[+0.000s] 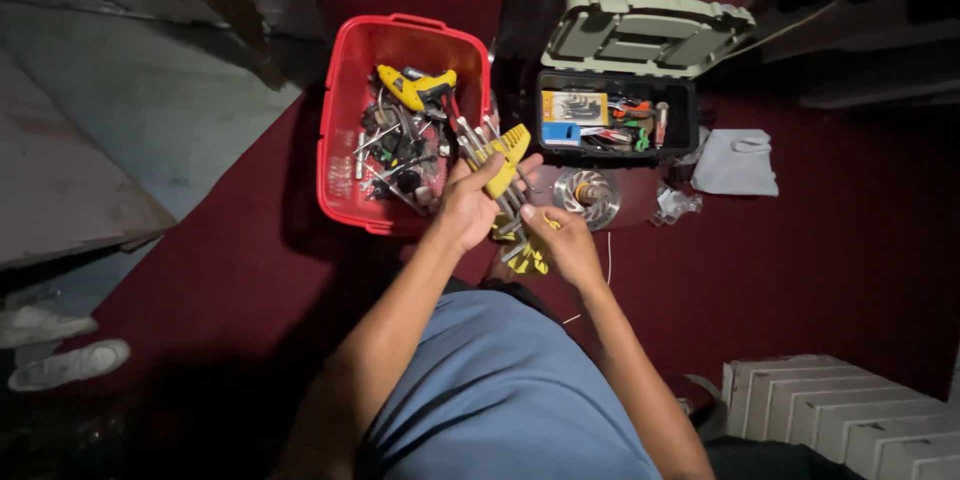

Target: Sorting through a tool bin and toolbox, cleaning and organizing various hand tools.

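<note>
Yellow plastic holder of long metal hex keys [497,162] gripped by left hand [468,204], steadied over red plastic basket [345,110]; key ends pinched by right hand [566,242] for sorting.

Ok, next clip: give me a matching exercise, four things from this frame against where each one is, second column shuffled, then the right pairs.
Things:
1. yellow glue gun
2. hex key set in a yellow holder
3. grey cloth
4. white shoes

Places:
A. on the red carpet, right of the open toolbox
B. at the left edge of the view, on the floor
C. inside the red bin
D. between the left hand and right hand

Pairs: 1-C, 2-D, 3-A, 4-B
</note>
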